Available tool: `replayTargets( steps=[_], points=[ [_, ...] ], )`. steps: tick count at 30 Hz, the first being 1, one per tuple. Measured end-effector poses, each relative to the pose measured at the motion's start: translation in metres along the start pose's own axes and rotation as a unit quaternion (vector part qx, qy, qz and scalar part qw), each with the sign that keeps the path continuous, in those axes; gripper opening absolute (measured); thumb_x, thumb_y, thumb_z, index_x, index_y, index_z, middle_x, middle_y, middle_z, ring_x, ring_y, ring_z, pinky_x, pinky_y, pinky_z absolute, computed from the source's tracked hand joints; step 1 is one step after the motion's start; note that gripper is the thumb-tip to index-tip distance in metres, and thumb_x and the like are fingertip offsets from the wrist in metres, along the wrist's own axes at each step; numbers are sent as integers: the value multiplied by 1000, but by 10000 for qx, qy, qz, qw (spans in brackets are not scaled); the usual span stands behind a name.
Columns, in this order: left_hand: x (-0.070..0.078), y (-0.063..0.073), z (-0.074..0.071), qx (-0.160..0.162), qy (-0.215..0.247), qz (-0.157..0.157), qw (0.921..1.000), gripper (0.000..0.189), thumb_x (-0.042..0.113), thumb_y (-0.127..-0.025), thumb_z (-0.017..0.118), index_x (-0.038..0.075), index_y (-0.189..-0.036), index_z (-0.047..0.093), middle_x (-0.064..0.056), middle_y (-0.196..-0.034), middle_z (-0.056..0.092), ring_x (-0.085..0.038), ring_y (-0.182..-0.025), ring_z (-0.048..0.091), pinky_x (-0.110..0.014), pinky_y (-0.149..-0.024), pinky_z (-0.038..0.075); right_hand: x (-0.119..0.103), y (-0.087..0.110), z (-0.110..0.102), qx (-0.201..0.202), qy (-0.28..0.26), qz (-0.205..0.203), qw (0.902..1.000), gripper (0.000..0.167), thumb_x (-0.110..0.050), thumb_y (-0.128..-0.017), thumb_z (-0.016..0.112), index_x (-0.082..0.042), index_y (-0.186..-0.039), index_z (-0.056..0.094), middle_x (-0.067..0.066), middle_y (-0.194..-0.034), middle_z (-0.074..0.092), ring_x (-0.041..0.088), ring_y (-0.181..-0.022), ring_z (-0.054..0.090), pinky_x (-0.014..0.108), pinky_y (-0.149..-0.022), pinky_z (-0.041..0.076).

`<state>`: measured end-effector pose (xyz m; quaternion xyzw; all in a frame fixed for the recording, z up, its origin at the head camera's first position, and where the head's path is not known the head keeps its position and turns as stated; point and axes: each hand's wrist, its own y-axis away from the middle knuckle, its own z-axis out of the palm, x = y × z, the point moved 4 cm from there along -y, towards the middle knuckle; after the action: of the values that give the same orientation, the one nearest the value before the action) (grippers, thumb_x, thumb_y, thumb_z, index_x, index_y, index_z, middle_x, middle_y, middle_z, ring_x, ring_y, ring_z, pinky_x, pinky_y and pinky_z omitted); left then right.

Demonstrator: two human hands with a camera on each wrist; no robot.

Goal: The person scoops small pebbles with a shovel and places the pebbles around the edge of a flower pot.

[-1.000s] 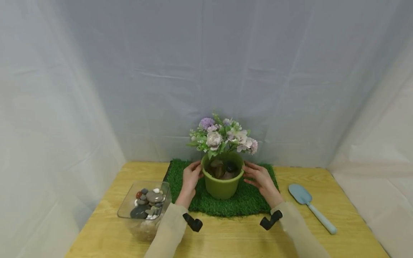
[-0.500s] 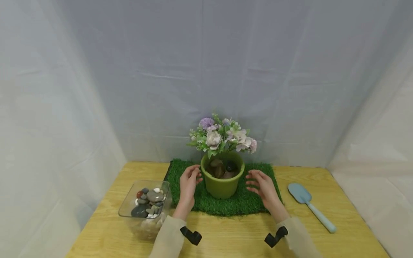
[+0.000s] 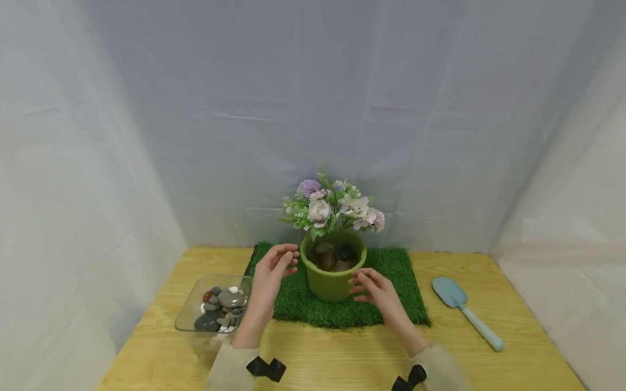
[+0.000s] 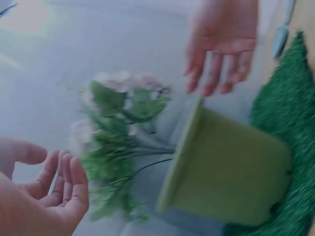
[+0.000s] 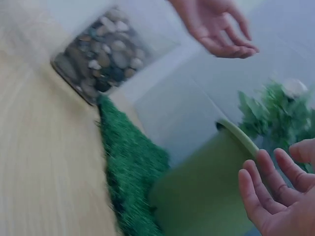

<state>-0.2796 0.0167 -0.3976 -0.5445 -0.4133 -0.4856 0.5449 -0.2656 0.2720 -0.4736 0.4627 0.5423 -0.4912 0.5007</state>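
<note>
A green flower pot (image 3: 332, 283) stands upright on a mat of artificial grass (image 3: 391, 282). Inside it are several stones (image 3: 326, 258) and a bunch of purple and pale pink flowers (image 3: 320, 212). My left hand (image 3: 270, 277) hovers to the left of the pot, apart from it, its fingers loosely bent with nothing between them. Toward the pot's front right is my right hand (image 3: 379, 293), fingers relaxed and holding nothing. Both empty hands also show in the left wrist view, where the left hand (image 4: 44, 196) is near the flowers and the right hand (image 4: 224, 54) is above the rim.
At the left, a clear plastic container (image 3: 183, 320) holds several pebbles (image 3: 225, 309). A light blue hand trowel (image 3: 464, 309) lies on the wooden table (image 3: 332, 358) at the right. Pale curtains (image 3: 313, 108) surround the back and sides.
Both hands have let go of the pot's rim and drawn back toward the person. The left hand has moved left; the right has come lower, in front of the pot. The pot stays on the mat.
</note>
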Motion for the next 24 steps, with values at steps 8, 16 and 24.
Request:
replayTargets(
  steps=[8,16,24],
  points=[
    [27,14,-48,-99,-616,74,9980,36,20,-108,50,1,-138,56,-14,-134,60,-15,-115,60,-23,-97,52,8,4,44,-858,159,-79,9962,47,-32,-108,51,2,-140,55,22,-127,66,33,-109,66,54,-93,55],
    [41,33,-110,329,-991,650,9924,42,24,-109,49,-5,-138,54,8,-127,64,-2,-112,61,-17,-92,52,10,7,86,-1300,244,-276,9908,42,-27,-108,52,-3,-141,57,23,-134,63,26,-111,67,52,-95,55],
    [31,47,-173,878,-420,849,9916,35,17,-107,52,-5,-134,58,10,-122,68,-3,-108,64,-15,-88,54,12,9,123,-1595,59,-324,9866,36,-24,-107,54,-10,-140,60,16,-134,64,15,-111,67,31,-92,56]
  ],
)
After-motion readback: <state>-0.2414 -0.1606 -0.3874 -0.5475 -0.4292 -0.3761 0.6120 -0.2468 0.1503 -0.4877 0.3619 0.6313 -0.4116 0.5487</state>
